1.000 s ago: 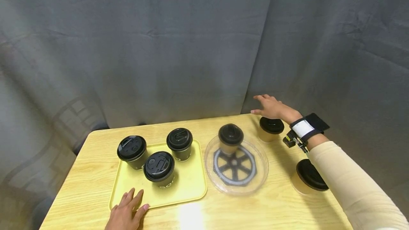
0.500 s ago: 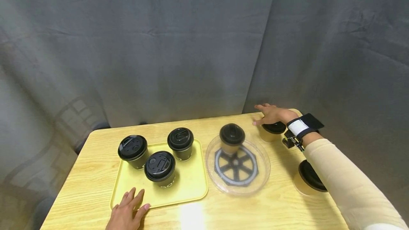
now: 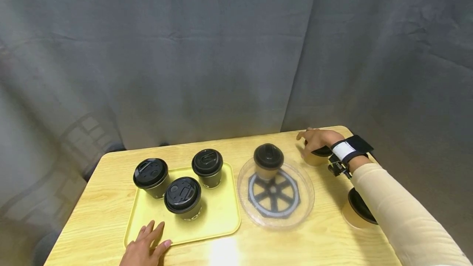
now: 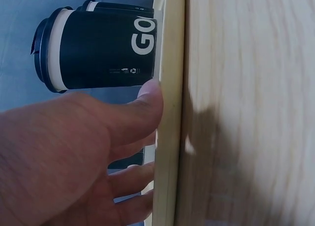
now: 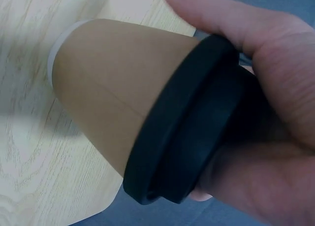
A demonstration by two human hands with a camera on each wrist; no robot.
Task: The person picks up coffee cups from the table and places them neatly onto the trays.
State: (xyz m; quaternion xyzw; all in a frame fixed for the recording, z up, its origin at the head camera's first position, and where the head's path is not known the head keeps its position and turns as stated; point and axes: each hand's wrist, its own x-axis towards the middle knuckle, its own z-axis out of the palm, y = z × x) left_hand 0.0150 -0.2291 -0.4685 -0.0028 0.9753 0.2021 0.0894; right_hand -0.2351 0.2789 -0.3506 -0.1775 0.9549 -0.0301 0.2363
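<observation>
At the table's back right, my right hand [image 3: 318, 138] grips a brown paper coffee cup [image 3: 315, 159] from above, its fingers around the black lid [image 5: 182, 122]. The hand covers most of that lid in the head view. My left hand [image 3: 142, 248] rests at the near left edge of a yellow tray [image 3: 218, 225], thumb and fingers loosely spread and touching the rim. On the tray stand three dark lidded coffee cups: a near one [image 3: 183, 198], a left one [image 3: 150, 177] and a back one [image 3: 207, 167]. White lettering shows on the dark cup [image 4: 106, 48] beside my left thumb.
A clear round disc [image 3: 307, 204] with a dark spoked centre lies right of the tray. One brown lidded cup [image 3: 268, 159] stands on its back part. Another brown cup [image 3: 354, 213] stands at the right, partly behind my right forearm. A grey curtain [image 3: 207, 60] hangs behind the table.
My right hand has come down from above the back-right brown cup and its fingers have closed around the lid. That cup has shifted slightly right. My left hand has stayed at the tray's edge.
</observation>
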